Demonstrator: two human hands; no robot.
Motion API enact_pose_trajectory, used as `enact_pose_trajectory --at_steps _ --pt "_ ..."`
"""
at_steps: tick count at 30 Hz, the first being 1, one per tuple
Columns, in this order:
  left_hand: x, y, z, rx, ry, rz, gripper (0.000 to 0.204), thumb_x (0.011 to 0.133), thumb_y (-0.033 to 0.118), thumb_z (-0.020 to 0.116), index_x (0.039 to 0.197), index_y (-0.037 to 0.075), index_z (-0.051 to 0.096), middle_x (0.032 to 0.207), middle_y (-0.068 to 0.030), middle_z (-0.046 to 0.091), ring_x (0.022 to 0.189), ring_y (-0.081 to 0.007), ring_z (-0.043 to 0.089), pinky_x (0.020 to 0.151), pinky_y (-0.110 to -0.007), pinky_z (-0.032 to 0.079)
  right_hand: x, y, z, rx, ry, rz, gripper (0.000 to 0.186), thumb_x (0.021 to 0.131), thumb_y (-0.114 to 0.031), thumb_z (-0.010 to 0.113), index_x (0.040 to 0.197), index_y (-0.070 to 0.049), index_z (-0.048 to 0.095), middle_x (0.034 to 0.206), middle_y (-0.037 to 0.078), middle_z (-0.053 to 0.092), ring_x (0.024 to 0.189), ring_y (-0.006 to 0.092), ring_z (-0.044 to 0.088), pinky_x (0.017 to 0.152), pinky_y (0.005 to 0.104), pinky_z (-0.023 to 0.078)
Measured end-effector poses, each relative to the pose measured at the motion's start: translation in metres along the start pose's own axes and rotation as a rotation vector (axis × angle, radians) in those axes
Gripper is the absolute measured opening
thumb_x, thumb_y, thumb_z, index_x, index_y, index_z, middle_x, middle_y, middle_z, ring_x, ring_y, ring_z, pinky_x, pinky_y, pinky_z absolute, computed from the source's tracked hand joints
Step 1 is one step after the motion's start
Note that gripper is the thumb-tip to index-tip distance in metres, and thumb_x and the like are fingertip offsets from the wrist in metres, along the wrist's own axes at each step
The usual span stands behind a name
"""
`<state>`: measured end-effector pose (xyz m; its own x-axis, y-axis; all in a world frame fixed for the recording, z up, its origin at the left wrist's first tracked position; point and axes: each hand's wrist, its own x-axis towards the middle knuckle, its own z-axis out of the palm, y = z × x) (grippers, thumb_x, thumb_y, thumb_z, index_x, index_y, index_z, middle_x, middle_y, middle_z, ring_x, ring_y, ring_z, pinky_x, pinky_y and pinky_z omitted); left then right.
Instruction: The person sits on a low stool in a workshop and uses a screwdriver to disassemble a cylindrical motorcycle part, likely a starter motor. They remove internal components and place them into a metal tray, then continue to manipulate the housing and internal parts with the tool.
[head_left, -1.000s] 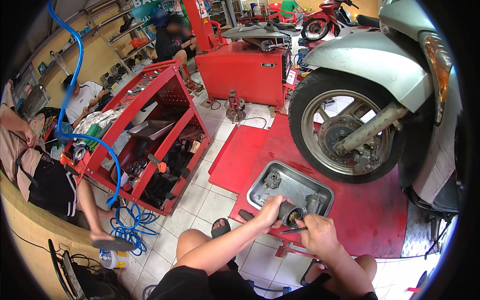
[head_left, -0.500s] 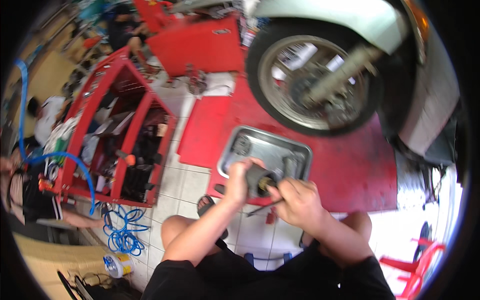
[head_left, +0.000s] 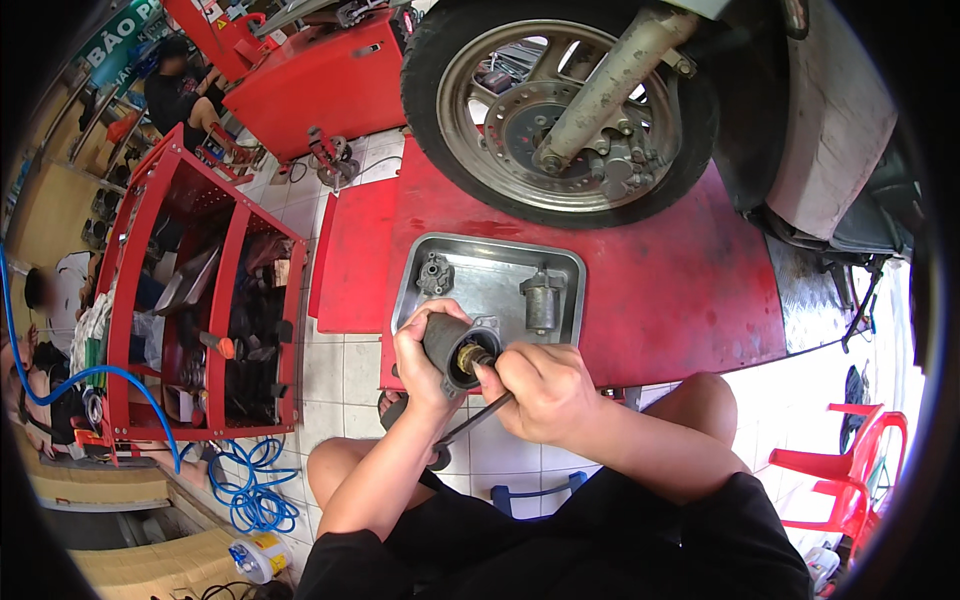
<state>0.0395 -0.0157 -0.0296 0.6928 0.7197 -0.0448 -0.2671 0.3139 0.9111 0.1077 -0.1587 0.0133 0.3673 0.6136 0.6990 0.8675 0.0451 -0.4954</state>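
My left hand is wrapped round a grey metal cylindrical housing, tilted so that its open, flanged end faces my right hand. A brass-coloured part shows inside that mouth. At the opening my right hand is closed on a thin dark rod, like a screwdriver shaft, which sticks out toward the lower left. The right thumb and fingertips are at the brass part; whether they pinch it I cannot tell. Just beyond, a steel tray holds a round metal part with bosses and a small metal cylinder.
The tray rests on a red platform below a motorbike's front wheel. To the left stand a red tool cart and a coiled blue hose. A red plastic chair is at right. Other people sit at far left.
The view has shifted, so the tray and wheel appear farther left and higher. Both hands keep their holds, and the housing's mouth now shows more openly toward me.
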Motion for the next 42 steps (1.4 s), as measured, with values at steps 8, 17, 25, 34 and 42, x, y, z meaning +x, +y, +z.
enact_pose_trajectory --at_steps 8,17,25,34,42 --pt "-0.004 0.008 0.0 0.158 -0.081 0.084 0.049 0.095 0.039 0.038 0.091 -0.004 0.061 0.081 -0.0146 0.066 0.077 -0.022 0.063 0.074 -0.034 0.05 -0.009 0.005 0.002 0.041 0.021 0.041 0.024 0.087 -0.008 0.071 0.075 -0.004 0.05 0.061 0.011 0.053 0.048 0.032 0.057 0.043 0.0425 0.046" --pt "0.027 0.013 -0.021 -0.263 0.164 -0.533 0.061 0.102 0.057 0.026 0.103 0.008 0.06 0.074 -0.0076 0.058 0.044 -0.0133 0.04 0.036 -0.026 0.03 0.019 0.025 -0.021 0.096 -0.143 0.365 0.045 0.09 -0.039 0.073 0.073 0.002 0.063 0.059 0.019 0.06 0.054 0.0356 0.065 0.052 0.0449 0.051" --pt "0.07 0.076 -0.095 -0.984 0.252 -0.312 0.031 0.098 0.027 0.041 0.097 -0.001 0.054 0.079 -0.0098 0.049 0.045 -0.0109 0.033 0.037 -0.024 0.027 -0.001 0.085 -0.007 -0.194 -0.544 0.6 0.043 0.088 -0.039 0.071 0.079 0.003 0.071 0.068 0.024 0.066 0.069 0.0423 0.068 0.067 0.0482 0.056" --pt "0.056 0.098 -0.093 -1.126 0.226 -0.319 0.029 0.097 0.026 0.043 0.095 -0.001 0.055 0.076 -0.0106 0.05 0.044 -0.0114 0.033 0.038 -0.024 0.027 0.0 0.1 0.087 -0.194 -0.674 0.547 0.038 0.083 -0.035 0.072 0.089 0.003 0.074 0.082 0.029 0.069 0.087 0.0455 0.069 0.085 0.0488 0.055" --pt "0.049 0.111 -0.101 -1.141 0.215 -0.339 0.029 0.097 0.026 0.042 0.095 0.0 0.056 0.076 -0.0116 0.051 0.043 -0.012 0.033 0.038 -0.025 0.028 0.043 0.127 0.18 -0.316 -0.533 0.732 0.046 0.082 -0.038 0.077 0.106 0.0 0.071 0.104 0.027 0.071 0.107 0.0421 0.067 0.092 0.0492 0.054"
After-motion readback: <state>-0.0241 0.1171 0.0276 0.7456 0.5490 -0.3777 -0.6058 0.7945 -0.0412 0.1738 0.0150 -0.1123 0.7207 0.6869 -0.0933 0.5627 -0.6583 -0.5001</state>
